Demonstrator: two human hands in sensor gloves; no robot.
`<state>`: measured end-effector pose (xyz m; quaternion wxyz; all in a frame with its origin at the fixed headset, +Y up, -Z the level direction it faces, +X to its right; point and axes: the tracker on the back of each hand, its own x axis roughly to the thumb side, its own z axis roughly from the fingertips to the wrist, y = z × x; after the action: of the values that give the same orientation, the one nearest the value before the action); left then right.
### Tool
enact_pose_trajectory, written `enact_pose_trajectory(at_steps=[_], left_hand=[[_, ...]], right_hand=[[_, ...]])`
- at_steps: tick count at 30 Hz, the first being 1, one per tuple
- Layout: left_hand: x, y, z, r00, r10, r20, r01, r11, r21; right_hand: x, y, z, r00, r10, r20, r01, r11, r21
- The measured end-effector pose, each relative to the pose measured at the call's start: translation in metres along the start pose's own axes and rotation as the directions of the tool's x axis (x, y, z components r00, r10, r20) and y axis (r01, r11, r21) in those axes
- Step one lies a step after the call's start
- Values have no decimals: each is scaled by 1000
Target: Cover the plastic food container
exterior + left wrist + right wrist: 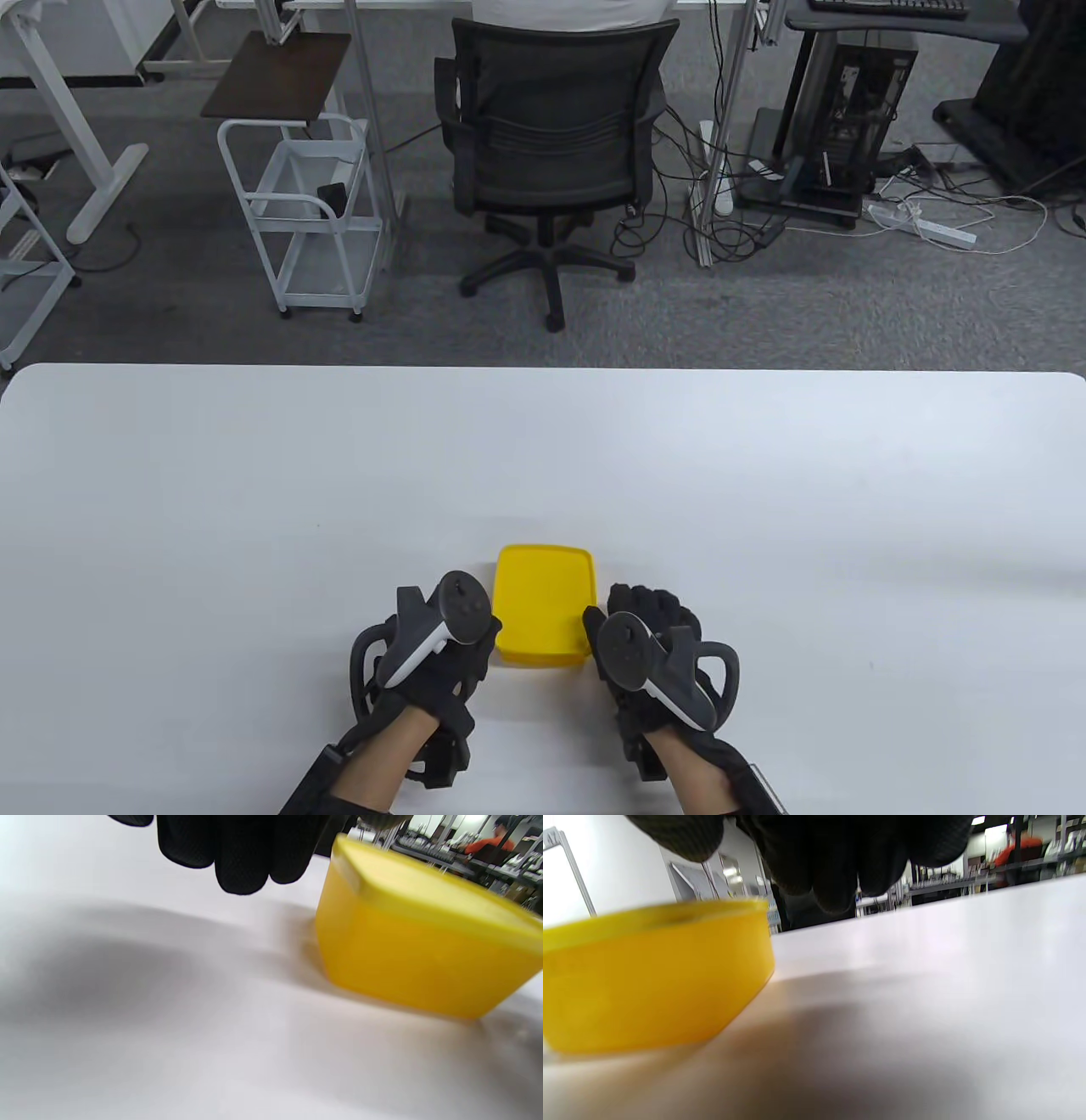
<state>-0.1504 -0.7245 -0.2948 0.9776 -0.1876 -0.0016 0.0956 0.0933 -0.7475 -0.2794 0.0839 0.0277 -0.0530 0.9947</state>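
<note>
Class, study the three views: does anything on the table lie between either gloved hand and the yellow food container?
Nothing visible does. The yellow container, its lid already on top, sits on the white table with the left hand and right hand close on either side, only bare tabletop between.

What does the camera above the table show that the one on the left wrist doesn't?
Only the table view shows both gloved hands, the left hand and right hand, flanking the yellow container, plus an office chair beyond. Only the left wrist view shows the container's side wall and the lid sitting on top. Both show the container on the white table.
</note>
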Motion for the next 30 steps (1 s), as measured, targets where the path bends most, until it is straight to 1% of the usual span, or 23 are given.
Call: enact_pose_trajectory(at_steps=[3, 5, 7, 9, 11, 13, 15, 17, 19, 24, 26, 30], left_hand=[[-7, 18, 14, 999, 17, 34, -20, 995, 99], [-13, 27, 21, 993, 22, 112, -39, 987, 156], [-20, 30, 27, 989, 10, 149, -38, 981, 189], [-28, 27, 28, 985, -30, 169, -5, 979, 202], [-35, 20, 26, 983, -88, 159, 59, 982, 181], [-39, 11, 18, 981, -125, 151, 111, 988, 103], [-42, 3, 11, 976, -158, 147, 156, 987, 28], [-44, 1, 8, 974, -182, 137, 185, 983, -9], [-45, 1, 7, 976, -171, 135, 173, 985, 2], [-48, 0, 6, 979, -158, 126, 159, 987, 7], [-48, -1, 6, 980, -168, 107, 169, 986, 5], [-49, -1, 6, 981, -164, 105, 165, 986, 2]], right_hand=[[-11, -10, 4, 999, -23, 42, 24, 999, -31], [-18, -17, 7, 996, 3, 88, 2, 999, -49], [-23, -21, 10, 995, 26, 98, -22, 999, -40], [-28, -23, 10, 994, 20, 106, -17, 999, -37], [-32, -21, 9, 994, 8, 105, -6, 1000, -16], [-36, -18, 8, 995, 10, 102, -13, 1000, 28], [-40, -12, 7, 995, 20, 94, -29, 995, 94], [-44, -5, 4, 995, 42, 86, -56, 983, 173], [-46, -1, 3, 996, 51, 78, -66, 976, 210], [-47, 4, 1, 995, 65, 75, -81, 967, 243], [-46, 5, 2, 995, 69, 74, -86, 965, 249], [-44, 6, 2, 994, 77, 76, -93, 964, 247]])
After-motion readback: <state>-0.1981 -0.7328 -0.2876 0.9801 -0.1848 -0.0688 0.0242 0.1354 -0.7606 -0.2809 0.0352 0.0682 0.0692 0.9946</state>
